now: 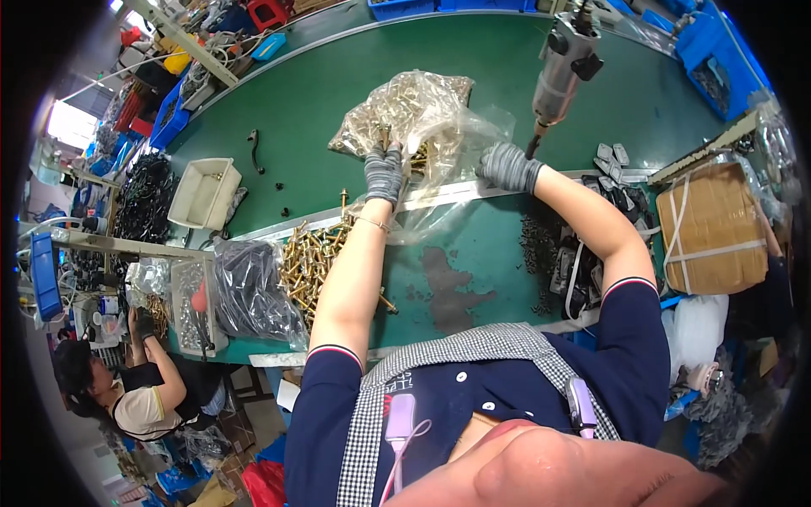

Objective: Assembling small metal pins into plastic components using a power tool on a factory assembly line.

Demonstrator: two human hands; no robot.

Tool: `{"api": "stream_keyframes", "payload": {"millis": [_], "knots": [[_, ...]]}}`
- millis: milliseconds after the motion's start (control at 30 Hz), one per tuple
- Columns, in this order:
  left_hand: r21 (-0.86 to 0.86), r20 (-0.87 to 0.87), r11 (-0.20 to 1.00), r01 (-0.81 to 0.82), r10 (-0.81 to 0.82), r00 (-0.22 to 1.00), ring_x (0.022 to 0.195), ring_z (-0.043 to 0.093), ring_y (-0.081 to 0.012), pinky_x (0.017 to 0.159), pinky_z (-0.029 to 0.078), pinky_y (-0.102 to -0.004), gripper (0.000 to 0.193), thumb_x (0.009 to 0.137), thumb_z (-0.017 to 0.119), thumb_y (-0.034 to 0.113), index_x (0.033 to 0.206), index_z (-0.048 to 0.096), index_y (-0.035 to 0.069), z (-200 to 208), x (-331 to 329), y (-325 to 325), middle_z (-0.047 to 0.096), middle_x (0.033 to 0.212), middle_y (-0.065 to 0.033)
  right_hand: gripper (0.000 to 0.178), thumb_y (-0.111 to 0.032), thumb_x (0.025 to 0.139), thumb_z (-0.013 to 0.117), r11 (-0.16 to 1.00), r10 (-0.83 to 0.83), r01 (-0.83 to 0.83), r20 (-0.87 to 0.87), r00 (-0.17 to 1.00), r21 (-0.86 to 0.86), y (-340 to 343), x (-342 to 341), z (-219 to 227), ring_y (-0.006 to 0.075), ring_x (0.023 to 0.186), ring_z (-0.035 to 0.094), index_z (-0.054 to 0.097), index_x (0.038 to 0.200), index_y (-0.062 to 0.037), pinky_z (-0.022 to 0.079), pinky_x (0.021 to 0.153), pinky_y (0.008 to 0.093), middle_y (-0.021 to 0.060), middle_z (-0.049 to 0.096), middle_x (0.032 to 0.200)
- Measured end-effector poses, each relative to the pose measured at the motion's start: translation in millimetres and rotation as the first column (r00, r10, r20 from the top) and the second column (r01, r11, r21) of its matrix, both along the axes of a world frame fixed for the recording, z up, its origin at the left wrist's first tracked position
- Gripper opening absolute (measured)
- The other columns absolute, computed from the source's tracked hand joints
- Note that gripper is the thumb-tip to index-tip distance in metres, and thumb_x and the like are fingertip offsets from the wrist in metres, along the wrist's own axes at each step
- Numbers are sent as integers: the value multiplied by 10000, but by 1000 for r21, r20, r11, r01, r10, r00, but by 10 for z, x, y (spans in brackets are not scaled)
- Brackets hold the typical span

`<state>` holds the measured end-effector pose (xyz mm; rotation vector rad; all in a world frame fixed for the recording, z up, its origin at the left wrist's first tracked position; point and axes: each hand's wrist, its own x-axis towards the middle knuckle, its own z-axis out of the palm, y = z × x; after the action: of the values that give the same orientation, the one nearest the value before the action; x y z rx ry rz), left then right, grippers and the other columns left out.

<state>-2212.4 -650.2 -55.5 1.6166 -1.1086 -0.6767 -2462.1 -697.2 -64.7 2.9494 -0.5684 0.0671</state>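
A clear plastic bag (414, 97) of small metal bolts lies on the green work table ahead of me, its loose mouth spread to the right. My left hand (384, 176), in a grey striped glove, is at the bag's near side with its fingers closed around brass-coloured bolts (385, 135), whose ends show at the fingertips. My right hand (509, 166), gloved alike, grips the edge of the bag's mouth, its fingertips partly hidden. Beside my left forearm lies a pile of long brass-coloured bolts (314, 260).
A power driver (564, 72) hangs above my right hand. At left are a white tray (205, 193), a black lever (254, 152) and a dark plastic bag (258, 287). Black parts (612, 198) and a strapped cardboard box (714, 224) stand right. A co-worker (139, 393) sits at far left.
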Motion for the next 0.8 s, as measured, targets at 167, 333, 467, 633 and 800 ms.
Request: {"api": "stream_keyframes", "payload": {"millis": [167,333,467,633,800], "knots": [[-111,-64,994,-2,-5,998,677,496,-181,660,433,-322,300,879,556,240,991,587,-36,180,19,64,599,767,-127,158,-130,609,543,969,-94,129,-170,981,213,521,-87,425,301,561,588,635,729,-82,466,543,407,118,586,607],[-218,566,948,231,-70,821,706,585,-351,646,458,-409,230,848,553,217,936,599,10,473,-218,134,608,749,-201,315,-111,669,547,947,-221,262,-214,952,186,726,-504,447,329,728,608,607,958,-2,493,653,355,187,607,863],[-106,718,952,288,-127,684,732,576,-380,659,449,-457,213,809,550,195,938,608,37,163,-61,88,602,752,-203,517,-108,719,560,975,-188,188,-10,982,117,825,-474,722,343,998,543,468,1216,0,450,870,370,194,529,1138],[-328,672,941,90,165,722,741,588,-360,700,471,-423,205,810,548,151,966,602,30,119,-45,517,619,821,-193,415,-121,744,622,796,-216,32,235,948,605,898,-473,1106,251,1016,554,528,1136,-21,457,859,338,142,558,1100],[-181,-129,980,81,-105,986,727,586,-293,698,471,-347,251,822,582,124,1025,576,-24,176,-430,1054,619,861,-193,380,-220,754,651,753,-341,37,342,876,657,1001,-65,1180,221,905,600,560,1062,-16,479,784,334,116,611,982]]}}
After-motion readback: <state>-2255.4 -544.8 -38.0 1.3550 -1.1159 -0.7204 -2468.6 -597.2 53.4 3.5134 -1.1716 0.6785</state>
